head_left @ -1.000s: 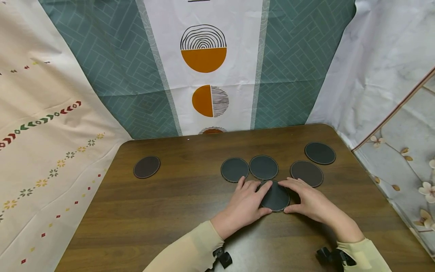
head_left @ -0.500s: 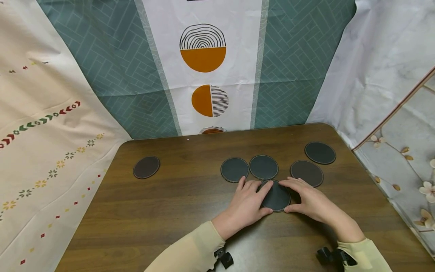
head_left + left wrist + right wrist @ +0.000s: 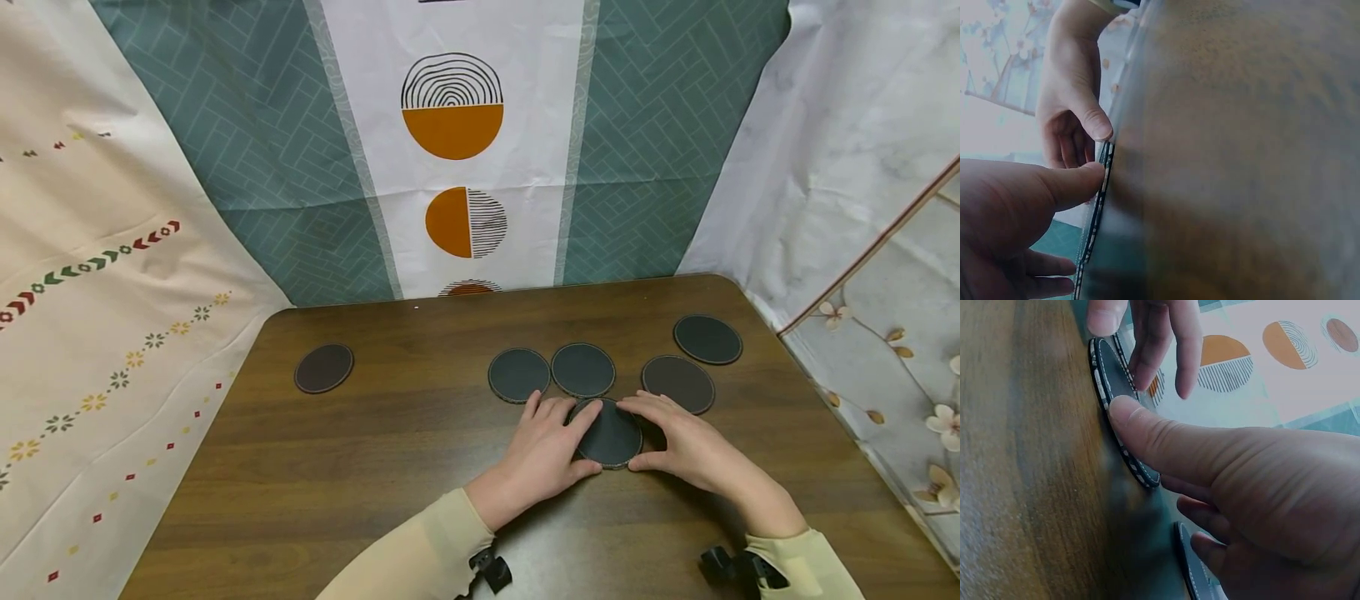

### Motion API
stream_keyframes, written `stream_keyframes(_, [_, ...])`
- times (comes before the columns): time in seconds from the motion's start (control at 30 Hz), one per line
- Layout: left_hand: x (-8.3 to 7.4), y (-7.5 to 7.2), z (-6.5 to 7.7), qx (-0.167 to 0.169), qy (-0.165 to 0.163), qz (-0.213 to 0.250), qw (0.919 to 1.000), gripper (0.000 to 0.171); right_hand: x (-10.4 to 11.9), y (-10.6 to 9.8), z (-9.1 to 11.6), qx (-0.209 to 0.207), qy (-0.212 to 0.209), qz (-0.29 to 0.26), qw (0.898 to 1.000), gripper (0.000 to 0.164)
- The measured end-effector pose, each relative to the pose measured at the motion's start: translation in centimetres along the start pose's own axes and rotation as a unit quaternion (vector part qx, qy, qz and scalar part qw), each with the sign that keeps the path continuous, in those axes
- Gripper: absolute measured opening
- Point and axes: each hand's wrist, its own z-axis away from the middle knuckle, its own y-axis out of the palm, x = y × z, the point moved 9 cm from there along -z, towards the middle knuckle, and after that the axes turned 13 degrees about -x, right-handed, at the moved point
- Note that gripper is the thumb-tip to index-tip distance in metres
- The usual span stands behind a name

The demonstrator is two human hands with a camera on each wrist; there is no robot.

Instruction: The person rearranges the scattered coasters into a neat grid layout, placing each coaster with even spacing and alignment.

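Between the two hands lies a round dark coaster point(image 3: 613, 437) with pale edge stitching, flat on the wooden table. My left hand point(image 3: 542, 450) grips its left side, thumb at the near edge and index finger over the far part. On the other side my right hand point(image 3: 686, 446) holds the rim between thumb and fingers. In the right wrist view the coaster point(image 3: 1116, 375) shows a thick rim with dark and white layers, like a stacked pair. Two more dark coasters, a left one point(image 3: 519, 375) and a right one point(image 3: 582, 370), lie just beyond the hands.
A brownish coaster point(image 3: 678, 384) lies beyond the right hand, with a black coaster point(image 3: 708, 339) behind it. Far left on the table point(image 3: 405, 483) is another brownish coaster point(image 3: 324, 368). Patterned cloths point(image 3: 465, 225) hang along the back and sides.
The held coaster has shifted very slightly to the right between the hands. Both hands keep nearly the same place, and the other coasters stay put.
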Motion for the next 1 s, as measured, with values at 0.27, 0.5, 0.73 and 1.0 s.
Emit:
stream_keyframes(0.27, [1.6, -1.9, 0.5, -0.019, -0.01, 0.009, 0.9997, 0.09, 0.9, -0.3, -0.7, -0.022, -0.02, -0.001, 1.0, 0.083])
stream_keyframes(0.5, [3.8, -3.0, 1.1, -0.019, -0.031, 0.008, 0.9993, 0.087, 1.9, 0.0, -1.6, -0.023, -0.024, 0.018, 0.999, 0.085])
stream_keyframes(0.73, [6.6, -3.9, 2.0, -0.008, -0.065, 0.006, 0.9979, 0.085, 3.9, 1.4, -3.7, -0.004, -0.057, 0.029, 0.998, 0.088])
stream_keyframes(1.0, [9.8, -5.2, 3.2, -0.018, -0.095, 0.005, 0.9953, 0.079, 6.2, 3.2, -5.9, 0.011, -0.089, 0.04, 0.995, 0.088])
